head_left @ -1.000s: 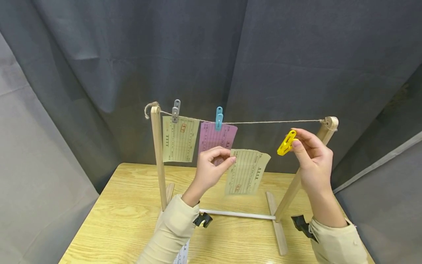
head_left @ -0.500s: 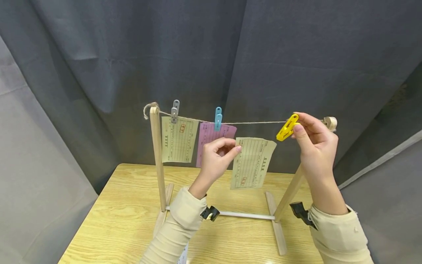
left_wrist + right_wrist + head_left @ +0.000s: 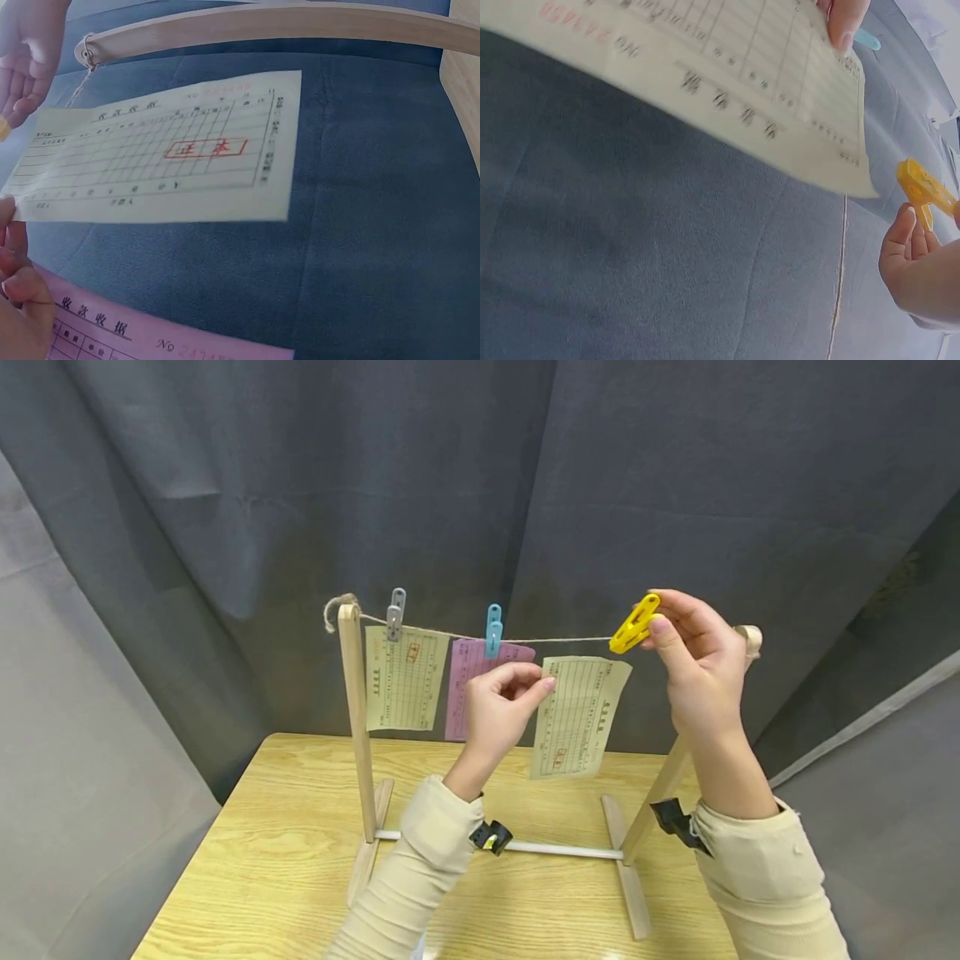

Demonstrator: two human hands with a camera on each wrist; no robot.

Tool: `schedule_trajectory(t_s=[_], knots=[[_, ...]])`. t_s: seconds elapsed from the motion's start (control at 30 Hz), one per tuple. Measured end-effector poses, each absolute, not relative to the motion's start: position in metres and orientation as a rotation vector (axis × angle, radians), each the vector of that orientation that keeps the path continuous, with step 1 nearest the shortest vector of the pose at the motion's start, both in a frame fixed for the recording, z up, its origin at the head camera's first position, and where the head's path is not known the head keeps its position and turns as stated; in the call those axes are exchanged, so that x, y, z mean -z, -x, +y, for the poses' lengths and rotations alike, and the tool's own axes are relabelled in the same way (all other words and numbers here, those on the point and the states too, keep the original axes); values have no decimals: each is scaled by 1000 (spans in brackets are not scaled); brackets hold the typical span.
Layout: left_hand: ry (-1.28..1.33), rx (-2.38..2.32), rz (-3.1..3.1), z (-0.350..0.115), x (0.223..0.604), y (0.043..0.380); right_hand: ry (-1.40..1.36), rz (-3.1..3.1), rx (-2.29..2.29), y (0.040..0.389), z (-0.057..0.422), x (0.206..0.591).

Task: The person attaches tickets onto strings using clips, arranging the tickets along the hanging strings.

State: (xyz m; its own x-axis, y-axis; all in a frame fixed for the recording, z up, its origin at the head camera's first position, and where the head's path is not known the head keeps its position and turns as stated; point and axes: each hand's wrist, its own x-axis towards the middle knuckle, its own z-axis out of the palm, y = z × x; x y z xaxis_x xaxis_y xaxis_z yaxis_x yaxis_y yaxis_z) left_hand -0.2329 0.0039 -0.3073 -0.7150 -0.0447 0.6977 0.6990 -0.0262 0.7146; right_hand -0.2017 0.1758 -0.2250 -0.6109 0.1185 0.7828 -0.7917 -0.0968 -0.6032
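My left hand [image 3: 504, 714] pinches the upper left edge of a pale yellow receipt slip [image 3: 577, 718], which hangs just below the twine [image 3: 562, 640]. A red stamp and printed lines show on that slip in the left wrist view. With thumb and fingers my right hand [image 3: 701, 668] holds a yellow clothespin [image 3: 635, 624] by its handle end, its tip slanting down to the left, overlapping the twine above the slip's right corner. A pink receipt [image 3: 468, 681] hangs from a blue clothespin [image 3: 493, 631], partly behind my left hand. Further left, a grey clothespin [image 3: 395, 614] holds another yellow receipt [image 3: 405, 681].
The twine runs between two wooden posts, a left post [image 3: 356, 727] and a right post [image 3: 663, 785], joined by a white rod [image 3: 566, 849] low down. The stand is on a wooden table [image 3: 285, 827]. Grey curtains [image 3: 300, 485] surround it.
My left hand has raised the yellow receipt slip and moved it right, up to the twine. My right hand has lifted the yellow clothespin up to the twine and slightly left.
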Motion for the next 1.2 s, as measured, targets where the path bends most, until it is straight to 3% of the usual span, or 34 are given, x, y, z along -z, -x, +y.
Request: schedule_trajectory(t_s=[0.3, 0.6, 1.2], knots=[[634, 1804, -1719, 2, 285, 219, -661, -1592, -1807, 210, 166, 218], [624, 1838, -1701, 3, 306, 246, -556, -1628, -1774, 223, 161, 217], [605, 1860, -1687, 3, 305, 250, -472, -1873, -1487, 232, 153, 225]])
